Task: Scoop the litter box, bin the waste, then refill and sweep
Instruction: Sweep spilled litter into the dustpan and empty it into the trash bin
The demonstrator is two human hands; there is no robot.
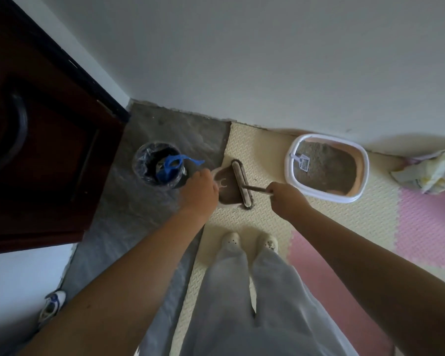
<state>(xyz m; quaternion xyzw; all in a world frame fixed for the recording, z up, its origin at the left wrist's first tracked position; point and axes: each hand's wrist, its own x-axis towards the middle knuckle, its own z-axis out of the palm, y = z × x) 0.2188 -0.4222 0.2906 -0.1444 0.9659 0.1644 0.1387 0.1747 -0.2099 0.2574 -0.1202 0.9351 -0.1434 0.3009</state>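
My right hand (284, 197) grips the handle of a broom whose flat head (241, 185) lies across the mouth of a dustpan (225, 187) on the cream foam mat. My left hand (199, 192) holds the dustpan's upright handle; the pan carries brown litter. Right of them stands the white-rimmed litter box (362, 173), filled with grey litter, a pale blue scoop (302, 160) lying inside at its left. Left of the dustpan is a round bin (141, 160) lined with a clear bag, with blue plastic (168, 165) and dark waste inside.
A dark wooden door (36, 140) fills the left side. The white wall runs behind the box. A crumpled bag (432, 170) lies at the far right. My feet (249, 241) stand on the cream and pink mats (427, 227). A shoe (53, 304) sits at lower left.
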